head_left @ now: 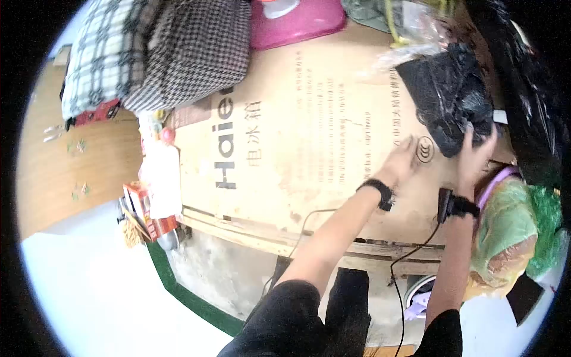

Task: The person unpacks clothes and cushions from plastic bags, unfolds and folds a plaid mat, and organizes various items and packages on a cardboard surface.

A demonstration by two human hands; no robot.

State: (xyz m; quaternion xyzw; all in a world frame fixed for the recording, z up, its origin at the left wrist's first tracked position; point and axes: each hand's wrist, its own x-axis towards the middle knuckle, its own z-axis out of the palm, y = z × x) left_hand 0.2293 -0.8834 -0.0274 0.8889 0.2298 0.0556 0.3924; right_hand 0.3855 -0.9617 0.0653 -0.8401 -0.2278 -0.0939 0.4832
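A crumpled black plastic bag (470,89) lies at the right end of a large flattened cardboard sheet (273,196). My right hand (476,154) is at the bag's near edge, thumb and fingers closed around some of the black material. To its left, my left hand (404,159) hovers over or rests on the cardboard beside a printed round mark; which of the two I cannot tell. Its fingers are stretched out and hold nothing. Both wrists wear black bands, and a black cable (410,259) hangs from the right one.
Folded checked fabric (196,53) is piled at the upper left, beside a pink item (297,27). Clear plastic (410,47) lies behind the black bag. Green plastic bags (505,220) stand at the right. A red box (146,208) sits near the left edge.
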